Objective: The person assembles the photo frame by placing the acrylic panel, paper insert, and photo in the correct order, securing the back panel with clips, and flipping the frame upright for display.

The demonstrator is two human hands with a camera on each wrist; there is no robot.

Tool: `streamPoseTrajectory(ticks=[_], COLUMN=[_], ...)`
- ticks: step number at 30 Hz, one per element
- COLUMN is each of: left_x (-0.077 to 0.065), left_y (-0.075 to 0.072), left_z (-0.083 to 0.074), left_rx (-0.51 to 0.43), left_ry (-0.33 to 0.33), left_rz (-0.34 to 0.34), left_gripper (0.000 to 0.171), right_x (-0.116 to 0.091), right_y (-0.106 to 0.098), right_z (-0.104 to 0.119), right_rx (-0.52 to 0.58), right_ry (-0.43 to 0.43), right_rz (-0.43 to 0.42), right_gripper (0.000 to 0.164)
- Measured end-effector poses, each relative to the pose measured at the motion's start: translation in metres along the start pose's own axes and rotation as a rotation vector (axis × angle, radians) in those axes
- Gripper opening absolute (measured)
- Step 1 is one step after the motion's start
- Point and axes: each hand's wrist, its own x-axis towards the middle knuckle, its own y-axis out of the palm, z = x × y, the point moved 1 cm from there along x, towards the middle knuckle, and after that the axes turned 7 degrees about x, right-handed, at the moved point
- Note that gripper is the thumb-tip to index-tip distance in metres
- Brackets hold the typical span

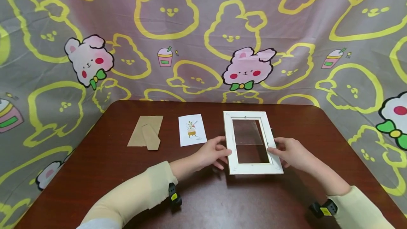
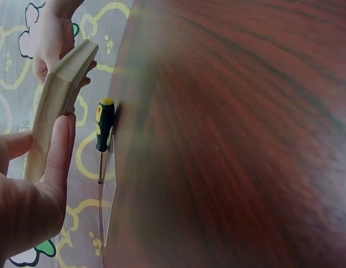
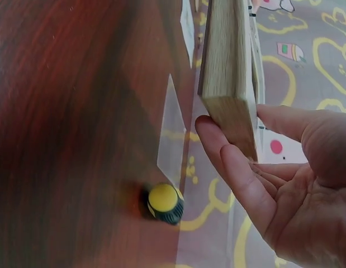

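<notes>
My left hand and right hand hold a white picture frame by its two long sides, above the table. Small dark tabs stand along the inner edge of its opening. Bare wood shows on the frame's outer edge in the left wrist view, between thumb and fingers. Right thumb and fingers pinch the other side in the right wrist view. Through the opening, a clear sheet appears on the table beyond. A screwdriver with a black and yellow handle lies there too, hidden by the frame in the head view.
Left of the frame lies a white card printed with a potted plant. Farther left is a brown backing board with its stand leg. A patterned cloth hangs around the dark wooden table.
</notes>
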Motion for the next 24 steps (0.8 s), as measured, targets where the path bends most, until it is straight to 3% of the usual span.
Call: streamPoseTrajectory(ticks=[5,19,24], left_x=[-0.009,-0.033,-0.04], left_y=[-0.007,-0.024,-0.026], left_z=[0.004,0.014,0.019], left_rx=[0.023,0.103,0.126], left_ry=[0.003,0.029,0.027], left_rz=[0.013,0.006,0.008], left_gripper=[0.062,0.061,0.067], right_x=[0.001,0.005,0.005], right_y=[0.008,0.033,0.041], right_z=[0.001,0.005,0.004], right_rx=[0.023,0.136,0.157], right_ry=[-0.032,-0.034,-0.031], right_rz=[0.03,0.121,0.146], right_gripper=[0.07,0.051,0.066])
